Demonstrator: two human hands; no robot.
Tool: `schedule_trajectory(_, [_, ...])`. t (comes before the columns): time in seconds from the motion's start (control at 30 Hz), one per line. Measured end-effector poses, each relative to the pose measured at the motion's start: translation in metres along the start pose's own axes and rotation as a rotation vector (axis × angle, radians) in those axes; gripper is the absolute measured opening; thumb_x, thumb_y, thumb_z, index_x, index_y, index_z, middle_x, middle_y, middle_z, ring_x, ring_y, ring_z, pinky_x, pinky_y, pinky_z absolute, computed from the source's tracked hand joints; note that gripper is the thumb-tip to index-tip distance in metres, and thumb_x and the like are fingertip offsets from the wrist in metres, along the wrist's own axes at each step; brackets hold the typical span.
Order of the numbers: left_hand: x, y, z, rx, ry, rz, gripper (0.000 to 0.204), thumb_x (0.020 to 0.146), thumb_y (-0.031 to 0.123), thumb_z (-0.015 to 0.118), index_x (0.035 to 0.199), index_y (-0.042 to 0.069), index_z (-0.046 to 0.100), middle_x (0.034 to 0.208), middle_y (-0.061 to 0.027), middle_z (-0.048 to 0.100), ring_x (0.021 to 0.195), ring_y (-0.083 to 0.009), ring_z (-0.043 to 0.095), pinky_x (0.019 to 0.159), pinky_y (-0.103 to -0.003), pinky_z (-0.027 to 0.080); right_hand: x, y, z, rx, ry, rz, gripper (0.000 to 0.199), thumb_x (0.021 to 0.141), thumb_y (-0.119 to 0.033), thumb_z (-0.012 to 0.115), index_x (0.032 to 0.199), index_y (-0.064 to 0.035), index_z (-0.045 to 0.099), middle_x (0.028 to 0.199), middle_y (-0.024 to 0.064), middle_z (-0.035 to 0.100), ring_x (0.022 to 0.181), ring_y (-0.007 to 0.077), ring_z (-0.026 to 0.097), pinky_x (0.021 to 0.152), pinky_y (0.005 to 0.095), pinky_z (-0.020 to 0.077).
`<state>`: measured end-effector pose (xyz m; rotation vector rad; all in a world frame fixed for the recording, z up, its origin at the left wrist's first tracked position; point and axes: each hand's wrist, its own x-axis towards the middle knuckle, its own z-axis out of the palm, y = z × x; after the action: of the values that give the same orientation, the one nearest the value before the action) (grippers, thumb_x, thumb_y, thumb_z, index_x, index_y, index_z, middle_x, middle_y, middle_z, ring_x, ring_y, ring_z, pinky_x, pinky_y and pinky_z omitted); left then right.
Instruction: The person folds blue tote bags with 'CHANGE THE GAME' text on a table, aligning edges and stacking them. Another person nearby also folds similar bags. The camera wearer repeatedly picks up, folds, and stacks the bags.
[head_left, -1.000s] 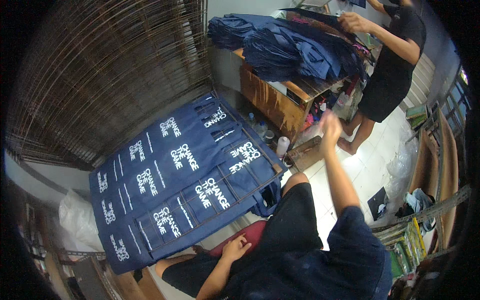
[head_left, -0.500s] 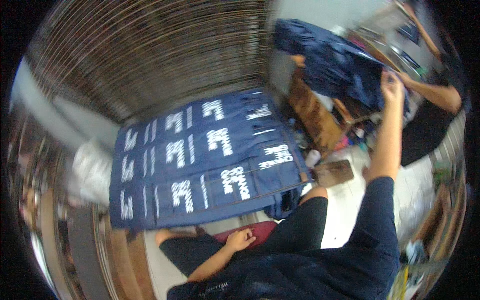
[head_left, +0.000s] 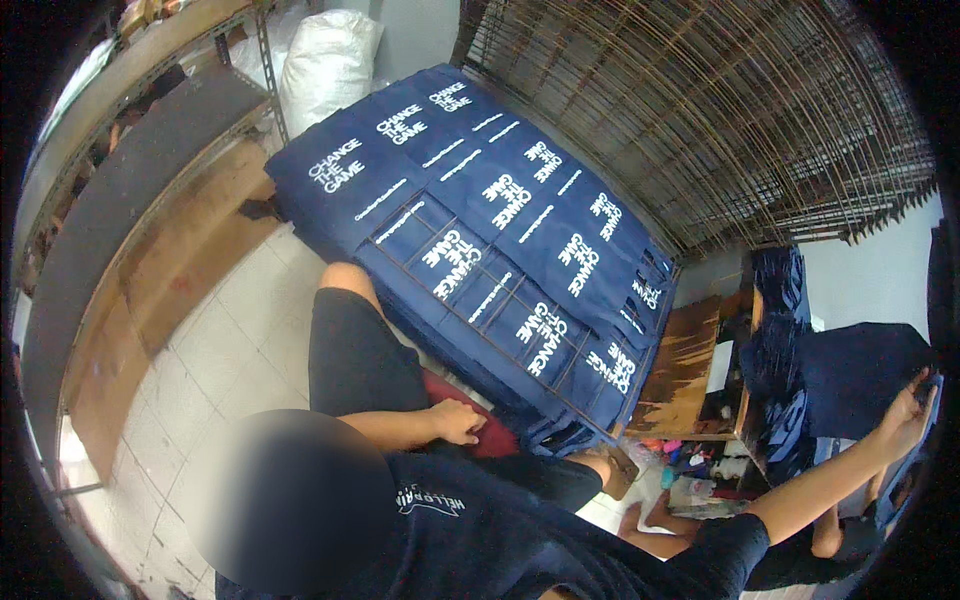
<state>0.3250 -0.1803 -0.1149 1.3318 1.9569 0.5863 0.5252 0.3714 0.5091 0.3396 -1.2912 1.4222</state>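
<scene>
My right hand [head_left: 903, 418] reaches far out to the right, its fingers closed on the edge of a navy fabric panel [head_left: 865, 365]. My left hand [head_left: 458, 421] rests by my lap with fingers curled, and I see nothing in it. Below it is a red surface [head_left: 492, 437], perhaps a seat. In front of me lies a wide stack of navy fabric panels [head_left: 400, 205] with white print. A thin metal wire rack [head_left: 500, 350] lies over part of the near side of the stack.
Wire racks [head_left: 700, 120] stand raised behind the stack. A white sack [head_left: 325, 75] and a shelf [head_left: 150, 165] are at left. A wooden table [head_left: 690, 345] stands right, with more navy fabric [head_left: 780, 290] hanging beside it. Another person's arm [head_left: 828, 530] shows at lower right.
My view has swung to the right, so the stack and racks appear turned. My right hand still grips navy fabric, now lower at the right. My left hand stays by my lap.
</scene>
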Motion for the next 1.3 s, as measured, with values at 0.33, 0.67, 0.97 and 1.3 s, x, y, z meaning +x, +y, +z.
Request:
schedule_trajectory(0.33, [-0.038,0.048,-0.094,-1.853,-0.360,0.140,0.102,0.069,0.084,0.015,0.141,0.013,0.024,0.138,-0.0174,0.035,0.122,-0.0341,0.042,0.088,-0.044,0.045,-0.278,0.184,0.259,-0.017,-0.021,0.531,0.007,0.086,-0.008,0.054,0.090,-0.0065,0.059,0.102,0.0075,0.060,0.093,0.0185,0.056,0.081,0.0347,0.0458])
schedule_trajectory(0.67, [-0.114,-0.017,-0.177,-2.123,0.516,0.065,0.066,0.090,0.044,0.046,0.134,0.001,0.024,0.126,-0.0212,0.046,0.095,-0.0271,0.059,0.064,-0.025,0.055,-0.350,0.256,0.325,-0.058,-0.225,1.031,0.016,0.078,-0.007,0.055,0.092,-0.0085,0.049,0.095,0.0064,0.054,0.080,0.0178,0.056,0.057,0.0310,0.0483])
schedule_trajectory(0.97, [-0.135,-0.124,-0.242,-1.158,1.182,-0.207,0.042,0.081,0.005,0.055,0.122,0.003,0.051,0.082,-0.0035,0.057,0.059,-0.0108,0.052,0.051,-0.022,0.041,-0.466,0.346,0.304,-0.343,-0.160,1.194,0.085,0.074,0.003,0.056,0.143,-0.0135,0.008,0.124,0.0154,0.045,0.084,0.0210,0.058,0.051,0.0245,0.0506])
schedule_trajectory(1.3, [-0.110,-0.212,-0.216,-0.339,1.206,-0.559,0.040,0.078,0.001,0.060,0.117,-0.001,0.054,0.080,-0.0182,0.066,0.055,-0.0146,0.062,0.053,-0.027,0.049,-0.586,0.413,0.294,-0.435,-0.232,1.291,0.090,0.082,0.007,0.048,0.142,-0.0240,-0.012,0.126,0.0206,0.043,0.059,0.0163,0.058,0.044,0.0239,0.0458])
